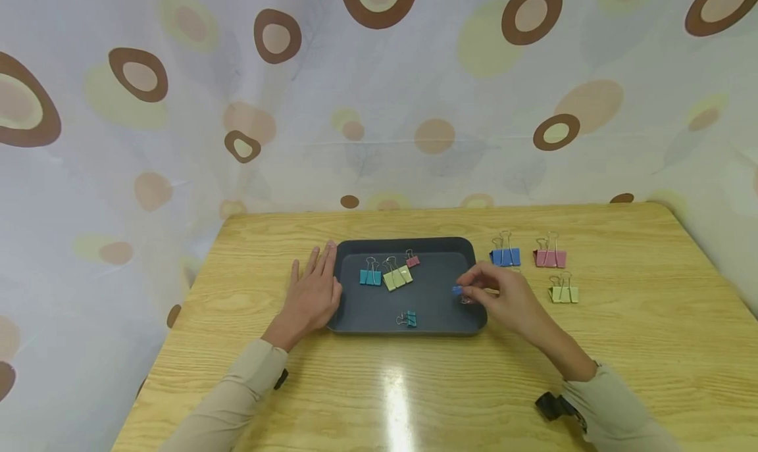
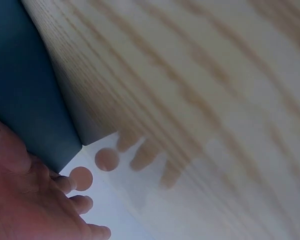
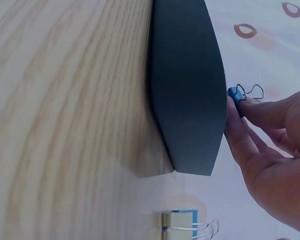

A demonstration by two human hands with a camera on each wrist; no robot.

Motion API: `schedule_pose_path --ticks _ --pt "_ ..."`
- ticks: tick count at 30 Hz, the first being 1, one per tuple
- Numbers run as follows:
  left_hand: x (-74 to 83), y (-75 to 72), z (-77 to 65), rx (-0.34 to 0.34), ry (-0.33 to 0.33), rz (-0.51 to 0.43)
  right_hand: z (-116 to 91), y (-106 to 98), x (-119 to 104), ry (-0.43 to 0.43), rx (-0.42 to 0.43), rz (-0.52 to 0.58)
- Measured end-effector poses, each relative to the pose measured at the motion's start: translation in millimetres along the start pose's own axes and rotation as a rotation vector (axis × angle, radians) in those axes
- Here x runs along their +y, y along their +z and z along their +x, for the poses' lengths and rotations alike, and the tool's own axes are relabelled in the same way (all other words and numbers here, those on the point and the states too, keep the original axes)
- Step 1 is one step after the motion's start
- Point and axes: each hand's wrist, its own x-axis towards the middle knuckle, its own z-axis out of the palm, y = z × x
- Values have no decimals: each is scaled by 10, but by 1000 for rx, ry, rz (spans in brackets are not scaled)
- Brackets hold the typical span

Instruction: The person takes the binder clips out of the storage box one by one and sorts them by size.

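Observation:
A dark grey tray lies on the wooden table. My left hand rests along its left rim, fingers straight; the left wrist view shows that hand beside the tray wall. Over the tray's right part, my right hand pinches a small blue binder clip between thumb and fingers, its wire handles sticking out. Something small and pinkish lies just under those fingertips, mostly hidden. Inside the tray are a teal binder clip, a yellow one, a small pink one and a small teal one.
Right of the tray, on the table, stand a blue binder clip, a pink binder clip and a yellow binder clip. A patterned cloth hangs behind the table's back edge.

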Motion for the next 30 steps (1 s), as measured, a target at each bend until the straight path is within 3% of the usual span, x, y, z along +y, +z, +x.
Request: schedule_pose_path --ticks 6,18,25,30 --pt "11 -2 3 -10 3 -5 -79 -62 50 31 -20 39" --pt "-5 -5 14 22 10 3 -148 -135 61 3 16 139" --pt "-4 -1 8 22 12 -6 -225 -221 91 -25 56 62" --pt "7 -4 9 21 11 -3 -311 -295 142 4 100 29"
